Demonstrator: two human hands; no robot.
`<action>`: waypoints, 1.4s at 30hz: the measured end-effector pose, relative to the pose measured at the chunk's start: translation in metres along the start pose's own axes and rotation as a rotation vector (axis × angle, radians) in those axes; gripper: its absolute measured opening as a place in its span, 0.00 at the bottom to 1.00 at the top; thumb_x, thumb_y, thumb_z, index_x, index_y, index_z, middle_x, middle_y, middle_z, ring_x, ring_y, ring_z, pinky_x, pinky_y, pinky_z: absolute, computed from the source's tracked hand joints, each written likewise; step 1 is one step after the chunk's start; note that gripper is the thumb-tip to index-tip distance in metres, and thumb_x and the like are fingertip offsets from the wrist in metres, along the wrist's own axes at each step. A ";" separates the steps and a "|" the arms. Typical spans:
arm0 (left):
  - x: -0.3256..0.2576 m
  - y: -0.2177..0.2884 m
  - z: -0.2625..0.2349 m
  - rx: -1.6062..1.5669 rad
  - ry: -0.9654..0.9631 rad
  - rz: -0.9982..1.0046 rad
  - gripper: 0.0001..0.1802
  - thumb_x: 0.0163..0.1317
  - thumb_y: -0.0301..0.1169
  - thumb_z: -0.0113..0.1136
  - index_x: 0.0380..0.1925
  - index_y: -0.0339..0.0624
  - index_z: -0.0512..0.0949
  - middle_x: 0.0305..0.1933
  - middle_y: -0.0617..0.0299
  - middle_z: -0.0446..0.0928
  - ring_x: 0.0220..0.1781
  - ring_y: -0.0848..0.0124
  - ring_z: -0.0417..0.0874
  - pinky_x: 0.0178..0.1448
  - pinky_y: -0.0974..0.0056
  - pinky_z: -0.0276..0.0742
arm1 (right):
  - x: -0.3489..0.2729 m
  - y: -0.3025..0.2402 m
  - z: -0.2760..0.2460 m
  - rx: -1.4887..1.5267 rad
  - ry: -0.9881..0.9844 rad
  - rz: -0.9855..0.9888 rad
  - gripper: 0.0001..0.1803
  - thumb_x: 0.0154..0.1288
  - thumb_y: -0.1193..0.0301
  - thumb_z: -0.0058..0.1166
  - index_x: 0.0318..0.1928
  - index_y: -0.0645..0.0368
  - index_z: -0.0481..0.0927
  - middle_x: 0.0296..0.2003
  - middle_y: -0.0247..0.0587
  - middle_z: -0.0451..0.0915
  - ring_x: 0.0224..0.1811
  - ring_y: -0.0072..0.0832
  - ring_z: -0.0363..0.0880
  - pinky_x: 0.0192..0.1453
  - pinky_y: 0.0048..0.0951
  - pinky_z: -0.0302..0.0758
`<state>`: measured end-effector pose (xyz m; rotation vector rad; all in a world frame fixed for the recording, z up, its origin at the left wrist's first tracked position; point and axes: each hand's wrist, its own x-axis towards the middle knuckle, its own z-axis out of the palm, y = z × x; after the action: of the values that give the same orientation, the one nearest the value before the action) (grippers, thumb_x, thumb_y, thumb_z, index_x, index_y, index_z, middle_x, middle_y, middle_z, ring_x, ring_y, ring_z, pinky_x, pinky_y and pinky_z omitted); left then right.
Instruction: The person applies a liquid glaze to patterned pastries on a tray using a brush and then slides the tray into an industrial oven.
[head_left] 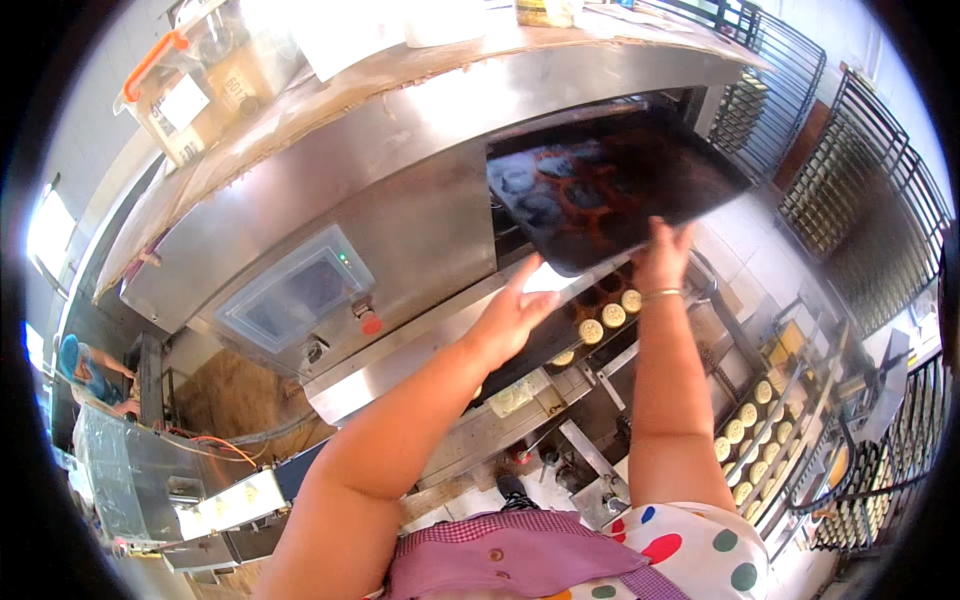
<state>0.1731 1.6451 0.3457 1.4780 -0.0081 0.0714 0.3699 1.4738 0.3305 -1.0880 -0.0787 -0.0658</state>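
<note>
Tray [625, 180], black, rectangular (reddish-brown between dark rounded patches), hands [662, 264] apart at its near edge, grip hard to tell

A wide, black baking tray [625, 185], rectangular with a low rim, juts from the opening at the right of the steel machine [430, 230], its far side back beneath the machine's top and its near long side out in front. Rounded dark patches, ringed in reddish brown, mark the tray's surface, with a grey-blue sheen on the side closest to the machine's control panel. Across the rest, the metal is nearly black; slight blur softens its detail.
</note>
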 end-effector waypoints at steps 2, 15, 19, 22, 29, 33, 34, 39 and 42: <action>-0.020 -0.032 -0.005 -0.018 0.026 -0.097 0.37 0.63 0.37 0.54 0.66 0.40 0.47 0.68 0.54 0.51 0.61 0.66 0.65 0.61 0.61 0.64 | 0.002 0.043 0.044 0.053 -0.005 0.075 0.51 0.53 0.78 0.51 0.68 0.38 0.32 0.47 0.46 0.68 0.30 0.32 0.73 0.24 0.35 0.78; -0.365 -0.105 -0.060 0.121 0.617 -0.511 0.23 0.61 0.30 0.56 0.56 0.43 0.67 0.51 0.62 0.73 0.46 0.76 0.75 0.52 0.68 0.71 | 0.078 0.103 0.149 -0.177 -0.555 0.487 0.32 0.62 0.62 0.53 0.61 0.49 0.52 0.44 0.48 0.76 0.38 0.37 0.80 0.35 0.35 0.79; -0.491 -0.157 -0.039 0.137 0.834 -0.623 0.21 0.60 0.33 0.57 0.54 0.44 0.71 0.50 0.59 0.75 0.45 0.71 0.77 0.52 0.66 0.72 | -0.050 0.104 0.100 -0.208 -0.559 0.456 0.31 0.64 0.60 0.49 0.65 0.43 0.54 0.50 0.41 0.74 0.50 0.36 0.74 0.48 0.34 0.72; -0.621 -0.222 -0.008 0.218 0.929 -0.857 0.25 0.54 0.39 0.61 0.52 0.44 0.72 0.49 0.55 0.76 0.46 0.66 0.78 0.51 0.64 0.73 | -0.134 0.155 0.005 -0.230 -0.595 0.641 0.14 0.64 0.61 0.49 0.48 0.50 0.72 0.40 0.38 0.78 0.39 0.24 0.77 0.34 0.20 0.73; -0.943 -0.328 0.129 0.038 1.390 -1.366 0.34 0.46 0.39 0.64 0.52 0.33 0.68 0.50 0.46 0.74 0.53 0.57 0.76 0.56 0.61 0.71 | -0.523 0.167 -0.129 -0.738 -0.584 1.166 0.09 0.64 0.65 0.48 0.44 0.49 0.72 0.28 0.34 0.79 0.26 0.26 0.77 0.23 0.30 0.73; -1.068 -0.410 0.218 0.042 1.688 -1.510 0.39 0.45 0.39 0.66 0.53 0.26 0.63 0.51 0.39 0.72 0.53 0.51 0.74 0.55 0.58 0.72 | -0.617 0.151 -0.139 -1.011 -0.859 1.216 0.12 0.66 0.69 0.45 0.49 0.52 0.70 0.33 0.38 0.79 0.28 0.29 0.79 0.24 0.29 0.76; -1.068 -0.405 0.216 0.005 1.707 -1.542 0.38 0.46 0.39 0.66 0.53 0.26 0.63 0.51 0.38 0.71 0.53 0.49 0.74 0.55 0.57 0.72 | -0.632 0.141 -0.137 -1.039 -0.871 1.182 0.13 0.66 0.69 0.44 0.50 0.53 0.69 0.33 0.39 0.79 0.28 0.29 0.79 0.24 0.29 0.76; -1.077 -0.389 0.204 -0.172 1.594 -1.704 0.34 0.49 0.38 0.63 0.51 0.27 0.65 0.49 0.36 0.71 0.52 0.47 0.74 0.56 0.55 0.72 | -0.675 0.105 -0.148 -1.237 -0.928 1.106 0.14 0.66 0.69 0.43 0.52 0.55 0.68 0.33 0.40 0.78 0.29 0.29 0.80 0.24 0.27 0.77; -1.098 -0.428 0.212 -0.190 1.396 -1.784 0.27 0.51 0.39 0.61 0.46 0.31 0.70 0.49 0.40 0.73 0.53 0.50 0.74 0.56 0.55 0.72 | -0.677 0.106 -0.176 -1.374 -0.928 1.112 0.14 0.67 0.68 0.43 0.52 0.55 0.68 0.33 0.40 0.78 0.29 0.29 0.80 0.24 0.27 0.76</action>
<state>-0.8915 1.3481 -0.1140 0.5395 2.2572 -0.3494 -0.2889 1.3771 0.0905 -2.2927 -0.2677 1.6071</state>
